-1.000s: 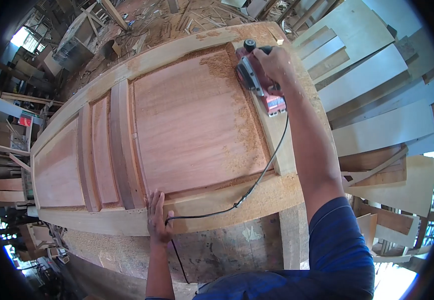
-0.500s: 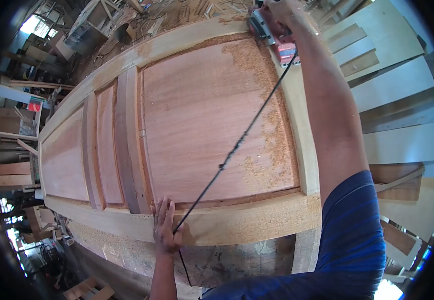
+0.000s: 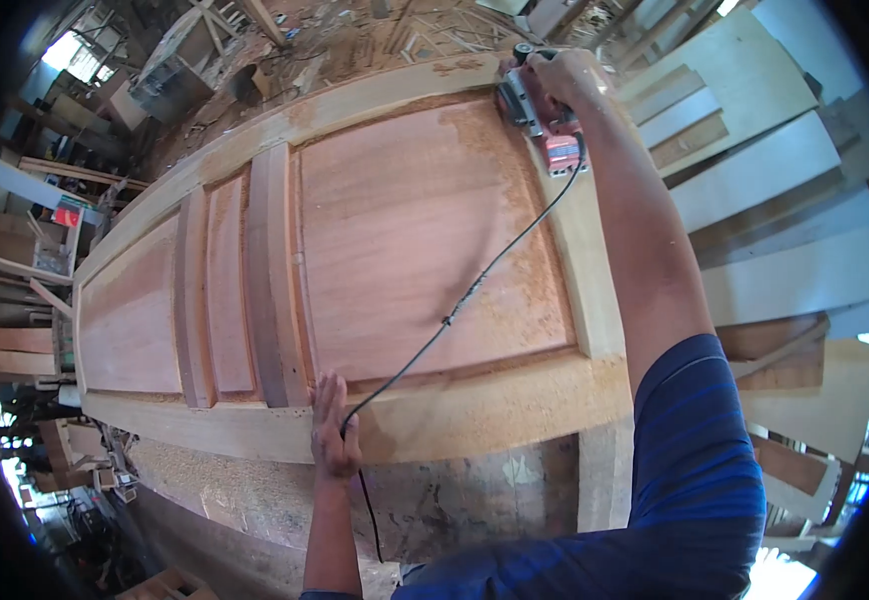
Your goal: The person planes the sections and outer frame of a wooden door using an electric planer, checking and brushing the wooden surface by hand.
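Slightly nearer along the right-hand frame piece (image 3: 597, 300) than half a second ago, the red planer (image 3: 552, 125) sits by the far right corner of the panelled door (image 3: 395, 250), and its cord (image 3: 450, 318) — pulled straight then — now sags in a curve across the wood. The right hand (image 3: 573, 80) holds the planer from above, fingers apparently curled around its handle, though the back of the hand hides most of the grip. The left hand (image 3: 335, 435) lies on the door's near rail (image 3: 485, 420) by the large panel's near left corner, fingers straight and close together, the cord passing by the thumb; whether the thumb nips it cannot be told.

Good work here would call for a flat sole and even pressure, especially at the far end, where the tool could tip and dig in. Held one-handed, the planer may wander, so the wrist is best kept in line with the frame piece. The cord should stay clear of the tool's path, and the shavings (image 3: 515, 150) beside it kept from under the sole.
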A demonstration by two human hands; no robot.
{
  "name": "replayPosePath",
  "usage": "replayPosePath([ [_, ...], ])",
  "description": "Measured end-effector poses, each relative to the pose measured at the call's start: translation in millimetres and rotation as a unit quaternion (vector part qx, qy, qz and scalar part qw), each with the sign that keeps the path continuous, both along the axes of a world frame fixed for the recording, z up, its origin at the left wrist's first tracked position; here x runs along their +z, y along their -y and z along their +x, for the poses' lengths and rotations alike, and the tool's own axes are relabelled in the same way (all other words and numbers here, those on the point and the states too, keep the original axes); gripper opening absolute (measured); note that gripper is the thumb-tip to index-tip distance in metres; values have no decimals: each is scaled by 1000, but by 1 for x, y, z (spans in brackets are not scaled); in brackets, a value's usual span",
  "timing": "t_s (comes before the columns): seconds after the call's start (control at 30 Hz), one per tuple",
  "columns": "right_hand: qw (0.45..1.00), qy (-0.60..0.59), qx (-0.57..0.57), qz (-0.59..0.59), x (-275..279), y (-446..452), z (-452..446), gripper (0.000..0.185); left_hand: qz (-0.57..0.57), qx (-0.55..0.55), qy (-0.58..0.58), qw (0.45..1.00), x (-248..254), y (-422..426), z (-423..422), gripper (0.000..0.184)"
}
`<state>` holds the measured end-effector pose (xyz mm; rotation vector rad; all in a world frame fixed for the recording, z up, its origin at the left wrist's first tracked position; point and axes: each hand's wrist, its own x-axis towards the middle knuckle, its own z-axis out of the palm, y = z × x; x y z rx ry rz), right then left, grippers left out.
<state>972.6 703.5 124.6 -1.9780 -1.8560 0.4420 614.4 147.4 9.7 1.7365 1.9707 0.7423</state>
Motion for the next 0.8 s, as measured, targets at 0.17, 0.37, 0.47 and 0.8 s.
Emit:
replayPosePath([
  [0.17,996,-57,-14,-63,-12,81,31,65,56,-2,3,998,-3,4,1,56],
  [0.37,990,-116,-37,-74,-21,195,75,56,81,13,22,996,-6,8,3,55],
  [0.47,988,-140,-30,-50,-15,261,94,48,88,14,38,995,-15,9,-2,54],
  [0.8,987,-111,-74,-85,21,449,140,49,109,-3,15,994,-20,12,-7,56],
])
